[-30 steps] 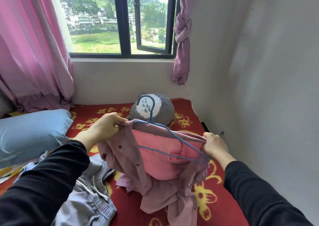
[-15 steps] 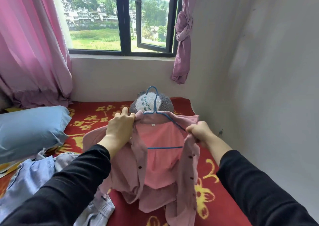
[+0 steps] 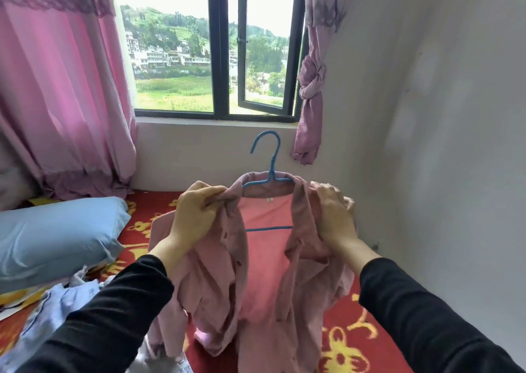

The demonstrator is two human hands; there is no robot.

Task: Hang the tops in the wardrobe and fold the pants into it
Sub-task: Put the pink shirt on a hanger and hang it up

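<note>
A pink button-up shirt [image 3: 264,261] hangs on a blue hanger [image 3: 270,162], held upright in front of me above the bed. The hanger's hook sticks up out of the collar and its lower bar shows inside the open front. My left hand [image 3: 196,216] pinches the shirt's left shoulder by the collar. My right hand [image 3: 333,216] grips the right shoulder and front edge. Pale blue and grey garments [image 3: 54,310] lie crumpled on the bed at lower left. No wardrobe is in view.
The bed has a red blanket with yellow flowers [image 3: 347,344]. A light blue pillow [image 3: 57,236] lies at left. Pink curtains [image 3: 62,93] flank a dark-framed window [image 3: 219,59], one pane ajar. A white wall [image 3: 441,145] stands close on the right.
Both hands have lifted the shirt and hanger higher and upright, moving to its shoulders. My view tilted up, and the shirt now hides the grey plush toy behind it.
</note>
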